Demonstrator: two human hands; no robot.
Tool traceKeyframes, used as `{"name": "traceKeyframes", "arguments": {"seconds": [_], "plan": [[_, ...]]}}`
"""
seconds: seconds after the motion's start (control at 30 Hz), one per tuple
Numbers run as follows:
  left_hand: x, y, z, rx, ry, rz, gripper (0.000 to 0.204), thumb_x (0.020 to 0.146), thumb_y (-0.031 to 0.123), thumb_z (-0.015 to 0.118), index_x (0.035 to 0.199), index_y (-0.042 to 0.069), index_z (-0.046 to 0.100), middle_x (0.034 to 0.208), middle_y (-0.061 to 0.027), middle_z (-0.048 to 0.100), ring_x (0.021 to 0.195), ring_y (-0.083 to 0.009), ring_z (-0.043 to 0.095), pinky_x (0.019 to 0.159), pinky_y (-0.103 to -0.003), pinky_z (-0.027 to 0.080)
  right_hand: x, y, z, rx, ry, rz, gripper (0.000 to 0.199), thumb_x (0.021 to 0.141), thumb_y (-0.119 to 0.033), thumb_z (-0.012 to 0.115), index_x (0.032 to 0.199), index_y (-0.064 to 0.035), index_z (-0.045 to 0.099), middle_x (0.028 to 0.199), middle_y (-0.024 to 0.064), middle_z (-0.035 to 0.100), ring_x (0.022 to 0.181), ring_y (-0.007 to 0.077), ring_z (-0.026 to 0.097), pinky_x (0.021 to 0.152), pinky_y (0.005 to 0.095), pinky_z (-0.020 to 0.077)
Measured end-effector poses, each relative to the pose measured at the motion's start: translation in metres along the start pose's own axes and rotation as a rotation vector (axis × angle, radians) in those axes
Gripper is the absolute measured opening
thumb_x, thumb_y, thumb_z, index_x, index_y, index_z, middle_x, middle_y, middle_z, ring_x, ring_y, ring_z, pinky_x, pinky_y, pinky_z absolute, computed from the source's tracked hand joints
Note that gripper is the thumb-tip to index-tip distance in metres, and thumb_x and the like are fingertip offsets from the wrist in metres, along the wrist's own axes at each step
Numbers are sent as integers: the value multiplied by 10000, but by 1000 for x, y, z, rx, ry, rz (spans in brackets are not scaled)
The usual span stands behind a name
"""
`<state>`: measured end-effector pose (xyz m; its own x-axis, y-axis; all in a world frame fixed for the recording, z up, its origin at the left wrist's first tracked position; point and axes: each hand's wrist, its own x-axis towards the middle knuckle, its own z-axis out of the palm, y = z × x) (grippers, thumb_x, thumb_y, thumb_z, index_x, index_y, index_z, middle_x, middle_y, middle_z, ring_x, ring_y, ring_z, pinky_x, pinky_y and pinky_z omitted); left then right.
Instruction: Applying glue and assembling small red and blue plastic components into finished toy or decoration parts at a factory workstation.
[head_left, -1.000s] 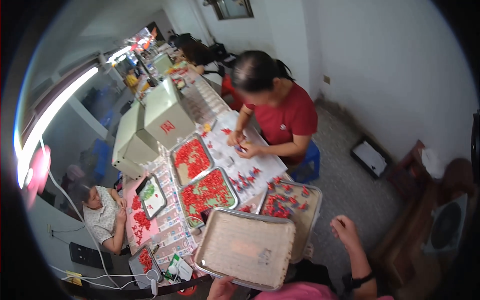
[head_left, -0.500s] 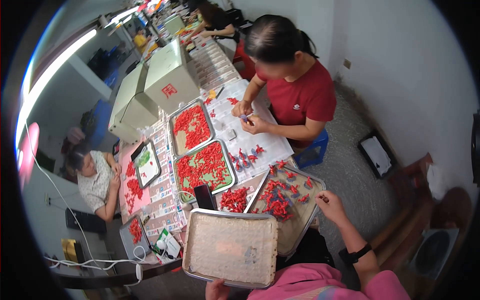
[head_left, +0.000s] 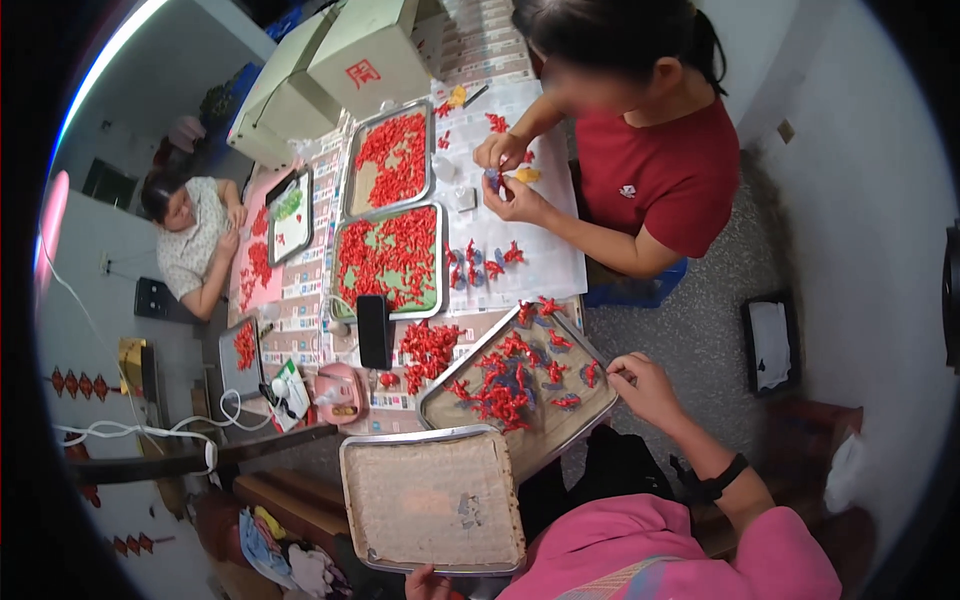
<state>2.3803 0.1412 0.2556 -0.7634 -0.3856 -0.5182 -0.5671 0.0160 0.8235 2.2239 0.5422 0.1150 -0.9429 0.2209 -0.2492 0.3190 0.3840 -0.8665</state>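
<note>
- right hand (head_left: 648, 388) grips right rim of metal tray (head_left: 520, 385) of red pieces, tilted on counter (head_left: 300, 300) edge
- left hand (head_left: 428, 581) mostly cut off, fingers closed on near rim of empty tray (head_left: 432, 500)
- black phone (head_left: 374, 331) just beyond

Left hand (head_left: 428, 581) at the bottom edge is mostly cut off, grip unclear; red pieces (head_left: 500, 385) in the tray (head_left: 590, 405) too small to identify.
</note>
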Motion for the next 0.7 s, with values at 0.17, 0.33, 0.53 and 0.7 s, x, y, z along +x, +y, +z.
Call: {"name": "traceKeyframes", "arguments": {"seconds": [0.17, 0.33, 0.53, 0.7], "plan": [[-51, -38, -4, 264, 6, -91, 369, 883, 72, 580, 1241, 93, 494, 1090, -39, 539, 801, -123, 496, 688, -253, 421, 4, 17, -1, -37, -79, -44, 135, 824, -92, 604, 925, -5, 626, 903, 111, 584, 713, 210, 617, 680, 319, 495], [-81, -39, 24, 616, -28, 233, 320, 902, 81, 555, 1218, 41, 525, 1195, -95, 508, 1108, -206, 479, 928, -296, 395, -5, 8, 9, -98, -90, -164, 157, 805, -49, 604, 956, -7, 612, 955, 120, 566, 775, 226, 609, 705, 321, 490], [-62, -205, -49, -46, 44, -185, 401, 829, 49, 596, 1223, 35, 526, 1136, -112, 554, 1045, -224, 537, 905, -362, 443, -31, -5, 36, -232, -163, -340, 189, 770, -23, 618, 959, -29, 611, 1053, 138, 541, 996, 316, 552, 856, 366, 454], [-41, -238, -28, -923, 166, -423, 544, 709, -80, 567, 1235, 38, 491, 1164, -117, 582, 1057, -295, 582, 883, -472, 496, -39, -11, 71, -210, -281, -397, 232, 757, -31, 641, 985, -37, 602, 1079, 139, 531, 1037, 329, 524, 903, 382, 424]]}}
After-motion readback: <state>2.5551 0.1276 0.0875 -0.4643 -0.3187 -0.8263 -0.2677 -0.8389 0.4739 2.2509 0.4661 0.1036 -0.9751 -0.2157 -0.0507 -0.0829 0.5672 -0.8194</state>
